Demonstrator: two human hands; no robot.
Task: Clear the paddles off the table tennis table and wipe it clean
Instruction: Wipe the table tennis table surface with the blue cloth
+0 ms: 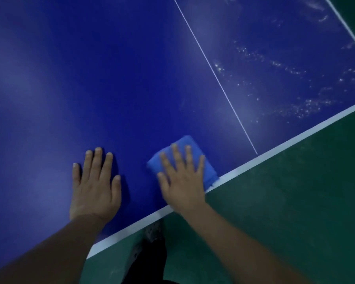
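Note:
The blue table tennis table fills most of the head view, with a thin white centre line and a white edge stripe. A folded blue cloth lies on the table beside that near edge. My right hand presses flat on the cloth with straight, spread fingers. My left hand rests flat on the bare table surface to the left of the cloth. No paddles are in view.
White specks and smears cover the table half right of the centre line. Green floor lies beyond the near edge. A dark shoe and trouser leg stand just below the edge.

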